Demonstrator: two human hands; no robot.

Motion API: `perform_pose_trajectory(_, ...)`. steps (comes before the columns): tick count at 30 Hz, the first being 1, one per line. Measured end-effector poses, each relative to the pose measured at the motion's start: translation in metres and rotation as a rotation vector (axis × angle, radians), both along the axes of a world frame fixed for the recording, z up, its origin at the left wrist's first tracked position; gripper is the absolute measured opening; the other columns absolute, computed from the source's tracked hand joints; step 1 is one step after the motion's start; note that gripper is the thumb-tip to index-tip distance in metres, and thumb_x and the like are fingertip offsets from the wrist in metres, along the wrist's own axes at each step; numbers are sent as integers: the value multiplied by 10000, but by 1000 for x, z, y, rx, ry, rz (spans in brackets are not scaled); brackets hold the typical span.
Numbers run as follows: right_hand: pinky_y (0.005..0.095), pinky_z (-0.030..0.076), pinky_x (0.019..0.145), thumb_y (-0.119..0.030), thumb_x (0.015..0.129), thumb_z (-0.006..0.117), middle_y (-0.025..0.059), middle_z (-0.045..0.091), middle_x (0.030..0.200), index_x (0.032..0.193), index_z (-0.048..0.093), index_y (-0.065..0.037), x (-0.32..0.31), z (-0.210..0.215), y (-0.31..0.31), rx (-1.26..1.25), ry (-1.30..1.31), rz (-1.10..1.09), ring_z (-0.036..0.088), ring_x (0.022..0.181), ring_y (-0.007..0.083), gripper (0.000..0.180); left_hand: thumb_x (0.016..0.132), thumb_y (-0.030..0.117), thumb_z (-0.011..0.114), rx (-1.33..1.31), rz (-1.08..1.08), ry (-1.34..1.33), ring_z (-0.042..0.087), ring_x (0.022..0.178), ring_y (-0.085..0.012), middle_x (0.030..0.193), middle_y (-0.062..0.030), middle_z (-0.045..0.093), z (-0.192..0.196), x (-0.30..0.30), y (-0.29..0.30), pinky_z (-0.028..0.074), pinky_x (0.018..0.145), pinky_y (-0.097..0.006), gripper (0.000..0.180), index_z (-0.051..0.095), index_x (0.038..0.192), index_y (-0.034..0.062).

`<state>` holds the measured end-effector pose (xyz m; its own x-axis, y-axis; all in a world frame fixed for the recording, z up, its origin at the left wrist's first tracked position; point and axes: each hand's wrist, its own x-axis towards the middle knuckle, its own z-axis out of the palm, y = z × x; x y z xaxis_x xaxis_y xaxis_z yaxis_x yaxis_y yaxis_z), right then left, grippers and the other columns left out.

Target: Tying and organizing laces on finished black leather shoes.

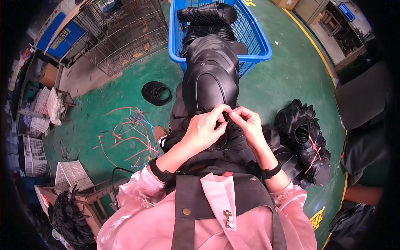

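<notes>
Both hands pinch at one spot: the left hand and the right hand meet fingertip to fingertip at the near end of a long stack of black moulded pieces, closed on something small and dark there; what exactly sits between the fingers is too small to make out. Far left, white crates and a wooden frame stand at the rim of the view, bent by the lens and partly cut off, with a spiky black bundle low beside them. A wire cage fills the upper left. On the green floor lie loose red strings and, just above them, a single black ring-shaped piece. The stack runs from the person's lap, over the floor, up into a blue basket, where more black pieces lie; its lower part is hidden under the hands and merges with dark clothing, so its end cannot be told. Black bands circle both wrists, and pink sleeves and a dark apron fill the bottom edge. Right of the hands, a bundle of black pieces tied with red string rests on the floor near the right forearm. Farther right, dark shapes at the rim are too dim to identify.
</notes>
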<state>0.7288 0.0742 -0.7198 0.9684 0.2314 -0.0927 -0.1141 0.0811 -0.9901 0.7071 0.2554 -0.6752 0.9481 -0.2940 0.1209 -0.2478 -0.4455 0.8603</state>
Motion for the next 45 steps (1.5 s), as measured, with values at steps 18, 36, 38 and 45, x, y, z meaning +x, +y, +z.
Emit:
perform_pose_trajectory(18, 291, 479, 701, -83, 910, 537, 113, 567, 873, 858, 541, 12, -7, -33, -90, -859, -561, -266, 586, 786, 185, 109, 902, 3, 519, -383, 340, 134, 536, 667, -50, 878, -25, 614, -35, -16, 58, 415, 520, -177, 306, 529, 1203, 57)
perform_pose_trajectory(36, 284, 492, 771, -88, 834, 673, 83, 626, 962, 1029, 605, -12, -11, 6, -33, -481, -273, -104, 620, 868, 161, 220, 956, 87, 514, -1505, 597, 109, 573, 1143, -253, 1261, -139, 562, -68, -1, 165, 558, 807, -295, 291, 513, 1228, -18)
perform_pose_trajectory(38, 302, 492, 765, -157, 790, 734, 84, 615, 954, 1012, 585, -19, -15, 25, -10, -542, -468, -3, 613, 859, 187, 301, 956, 88, 519, -1571, 691, -12, 587, 1109, -237, 1243, -137, 569, -57, -1, 178, 559, 816, -289, 301, 506, 1241, -7)
perform_pose_trajectory(45, 317, 473, 662, -200, 635, 836, 72, 565, 834, 909, 544, -47, -12, 28, 20, -844, -634, -43, 553, 716, 211, 429, 950, 124, 562, -1332, 702, -130, 498, 656, -70, 1063, -41, 616, -20, -13, 183, 431, 556, -197, 335, 487, 1276, 106)
